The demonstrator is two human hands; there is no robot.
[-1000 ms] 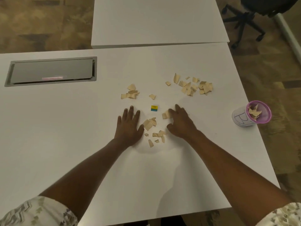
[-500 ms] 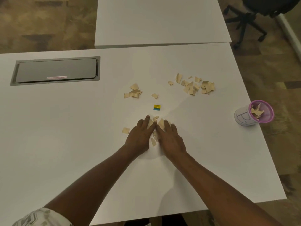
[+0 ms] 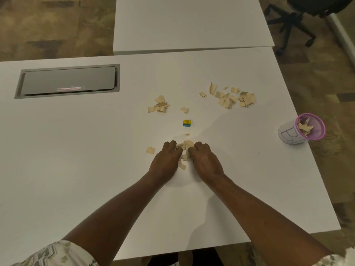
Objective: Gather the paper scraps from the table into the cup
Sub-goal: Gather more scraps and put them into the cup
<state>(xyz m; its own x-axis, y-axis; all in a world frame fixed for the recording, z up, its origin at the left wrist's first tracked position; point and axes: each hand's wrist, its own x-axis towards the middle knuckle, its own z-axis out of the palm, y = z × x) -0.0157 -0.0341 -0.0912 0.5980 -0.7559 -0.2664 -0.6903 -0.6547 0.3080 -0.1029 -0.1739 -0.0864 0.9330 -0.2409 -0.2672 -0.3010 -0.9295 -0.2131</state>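
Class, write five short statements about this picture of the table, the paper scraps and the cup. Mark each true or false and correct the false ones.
1. The left hand and the right hand hold a pile of paper scraps between curled fingers. True.
2. The cup already holds some scraps. True.
3. The cup stands to the left of both hands. False: it stands to their right, near the edge of the table.
4. A yellow and blue block lies beyond the hands. True.
5. Every loose scrap is between the hands. False: a right cluster, a left cluster and a single scrap beside the left hand lie apart.
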